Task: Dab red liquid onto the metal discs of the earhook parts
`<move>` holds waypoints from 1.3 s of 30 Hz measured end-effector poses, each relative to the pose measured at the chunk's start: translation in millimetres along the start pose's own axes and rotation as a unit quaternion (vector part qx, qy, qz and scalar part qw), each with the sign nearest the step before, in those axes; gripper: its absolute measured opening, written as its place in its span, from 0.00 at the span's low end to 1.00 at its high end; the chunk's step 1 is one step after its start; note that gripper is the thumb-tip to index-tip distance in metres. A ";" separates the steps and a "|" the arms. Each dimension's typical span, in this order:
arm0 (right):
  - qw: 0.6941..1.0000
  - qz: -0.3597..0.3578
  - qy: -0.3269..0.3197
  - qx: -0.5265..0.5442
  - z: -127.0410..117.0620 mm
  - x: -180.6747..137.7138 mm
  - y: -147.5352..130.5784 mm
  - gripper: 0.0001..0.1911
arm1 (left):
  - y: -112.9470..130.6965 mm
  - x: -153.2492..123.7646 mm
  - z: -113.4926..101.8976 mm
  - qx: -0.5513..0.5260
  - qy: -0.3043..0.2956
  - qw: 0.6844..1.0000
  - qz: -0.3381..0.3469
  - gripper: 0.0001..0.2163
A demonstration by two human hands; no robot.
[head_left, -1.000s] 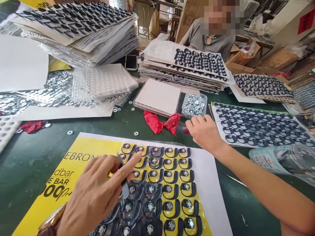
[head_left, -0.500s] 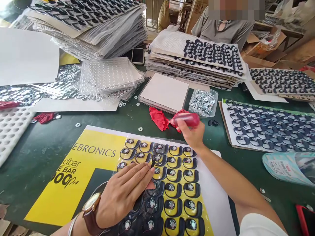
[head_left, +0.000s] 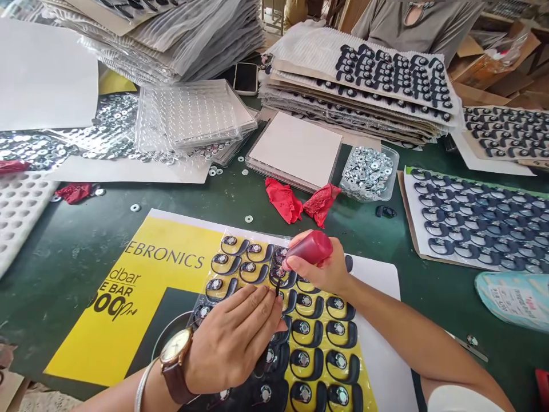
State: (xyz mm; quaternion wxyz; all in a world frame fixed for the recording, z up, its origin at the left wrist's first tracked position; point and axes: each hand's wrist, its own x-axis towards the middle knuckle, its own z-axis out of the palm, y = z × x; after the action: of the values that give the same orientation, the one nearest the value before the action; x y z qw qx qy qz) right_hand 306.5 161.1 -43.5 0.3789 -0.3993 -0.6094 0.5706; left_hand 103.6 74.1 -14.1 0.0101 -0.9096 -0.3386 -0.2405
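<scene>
My right hand (head_left: 330, 274) grips a small red squeeze bottle (head_left: 312, 247), tilted with its nozzle end down over the upper middle of a clear plastic sheet. Rows of black curved parts (head_left: 303, 327) with round metal centres sit in that sheet, which lies on a yellow printed card (head_left: 107, 332). Beside the bottle, my left hand (head_left: 234, 337) lies palm down over the sheet, fingers pressed together. From its fingertips sticks a thin black pointed tool (head_left: 278, 285), just below the nozzle. The rest of the tool is hidden under the hand.
Beyond the sheet are crumpled red pieces (head_left: 283, 200), a clear tub of metal washers (head_left: 371, 171) and a stack with a blank top sheet (head_left: 295, 149). Tall stacks of part sheets (head_left: 355, 97) stand behind. Another sheet of black parts (head_left: 480, 220) lies right. A person sits opposite.
My right hand has brought the red bottle from near the crumpled red pieces down and left to the sheet, beside my left fingertips. The view has shifted slightly; my left hand keeps its place on the sheet.
</scene>
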 end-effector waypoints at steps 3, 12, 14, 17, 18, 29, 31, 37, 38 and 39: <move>0.998 -0.010 -0.010 -0.055 -0.3 0.4 0.9 0.11 | 3.5 -0.2 0.7 0.012 0.003 1.000 0.005 0.11; 0.990 -0.077 -0.003 -0.115 0.8 0.3 1.1 0.10 | 4.8 -3.2 3.0 0.016 0.006 1.000 0.009 0.12; 0.990 -0.066 0.008 -0.123 0.7 0.2 1.8 0.11 | 4.8 -3.1 3.0 0.016 0.003 1.000 0.009 0.12; 0.990 -0.041 0.025 -0.131 0.4 0.0 2.9 0.11 | 5.1 -2.5 2.5 0.015 0.000 1.000 0.007 0.12; 0.991 -0.037 0.027 -0.129 0.4 -0.1 3.0 0.12 | 5.1 -2.2 2.3 0.014 0.000 1.000 0.007 0.11; 0.997 0.006 0.053 -0.060 -0.1 -0.5 3.7 0.13 | 4.3 -1.3 1.6 -0.007 0.001 1.000 0.001 0.11; 0.997 0.013 0.046 -0.065 -0.5 0.5 3.4 0.12 | 4.2 -1.5 1.8 -0.009 0.003 1.000 0.000 0.11; 0.996 0.006 0.051 -0.068 1.0 0.8 1.4 0.13 | 3.6 -3.3 2.1 -0.016 0.009 1.000 0.004 0.11; 0.996 0.006 0.053 -0.069 1.3 0.7 1.3 0.13 | 3.4 -3.2 2.2 -0.017 0.009 1.000 0.003 0.11; 0.996 0.006 0.052 -0.069 1.5 0.7 1.3 0.13 | 3.3 -2.8 2.3 -0.017 0.010 1.000 0.001 0.11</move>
State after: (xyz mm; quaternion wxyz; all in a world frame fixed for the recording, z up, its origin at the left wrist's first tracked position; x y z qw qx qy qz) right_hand 304.9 161.2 -44.9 0.3781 -0.4578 -0.6242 0.5077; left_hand 104.8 70.3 -16.9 -0.0014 -0.9075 -0.3334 -0.2554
